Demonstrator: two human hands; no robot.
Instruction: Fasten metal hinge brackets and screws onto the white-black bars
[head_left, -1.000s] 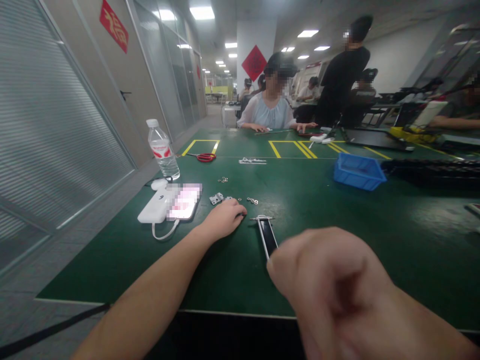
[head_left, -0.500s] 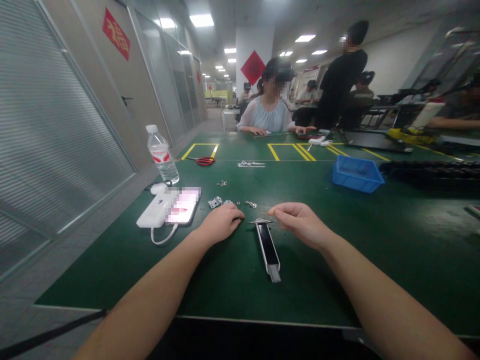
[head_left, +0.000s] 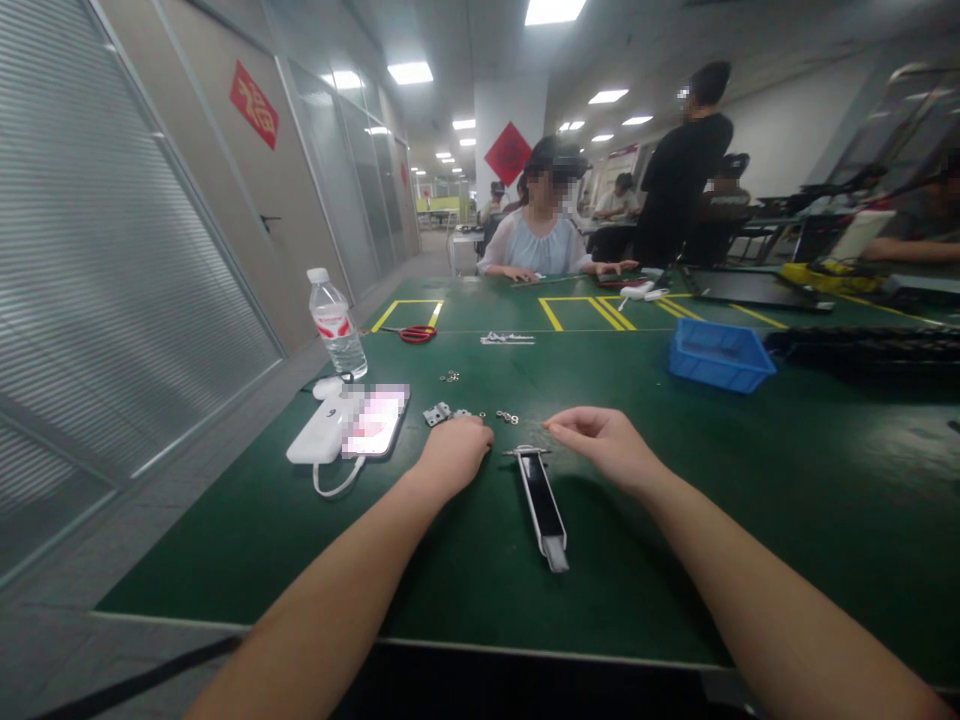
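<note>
**Both hands rest at the far end of a black strip**

A black strip (head_left: pixel 541 495) with metal ends lies flat on the green table (head_left: pixel 787 500), pointing away from the person. At its far end, the left hand (head_left: pixel 454 455) rests knuckles-up on the table, fingers curled under; whether it grips anything cannot be told. The right hand (head_left: pixel 604 445) hangs just right of the strip's crossbar, thumb and forefinger pinched together, and nothing is visible between them. Just beyond the left fingertips lie a small hinge (head_left: pixel 436 413) and some washers (head_left: pixel 507 416). To the left sits a phone (head_left: pixel 375 425) beside a white power bank (head_left: pixel 319 435), with a water bottle (head_left: pixel 337 322) behind. Farther off are red scissors (head_left: pixel 417 334), a blue bin (head_left: pixel 718 355) and a seated person (head_left: pixel 541 240).
</note>
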